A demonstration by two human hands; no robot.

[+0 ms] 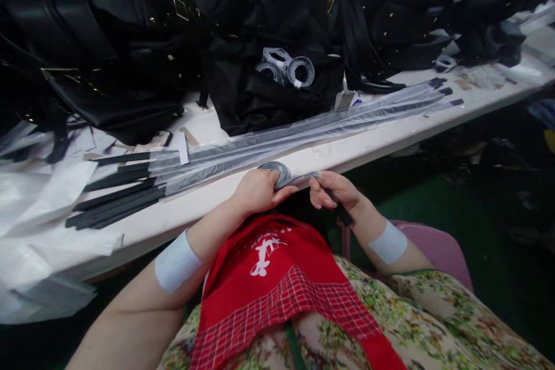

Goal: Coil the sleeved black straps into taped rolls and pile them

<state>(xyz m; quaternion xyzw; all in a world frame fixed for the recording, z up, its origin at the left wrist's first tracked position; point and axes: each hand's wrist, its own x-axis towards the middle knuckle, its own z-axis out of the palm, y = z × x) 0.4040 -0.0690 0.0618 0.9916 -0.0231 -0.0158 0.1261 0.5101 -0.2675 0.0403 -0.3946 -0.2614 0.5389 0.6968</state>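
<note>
My left hand (pixel 256 191) is closed around a coiled strap (pixel 277 172) wrapped in clear film, at the front edge of the white table. From the coil a short length runs across to my right hand (pixel 333 189), whose fingers are closed on it. The strap's black bare end (pixel 346 217) hangs below my right palm. Just beyond both hands, a row of long black straps (pixel 243 153) in clear film lies along the table, their bare ends fanned out at the left.
Black bags (pixel 108 69) with gold-coloured fittings are piled along the back. On black fabric sit several wrapped strap coils (pixel 300 72). White sheets (pixel 47 191) cover the table's left end. A pink chair (pixel 433 245) stands at my right.
</note>
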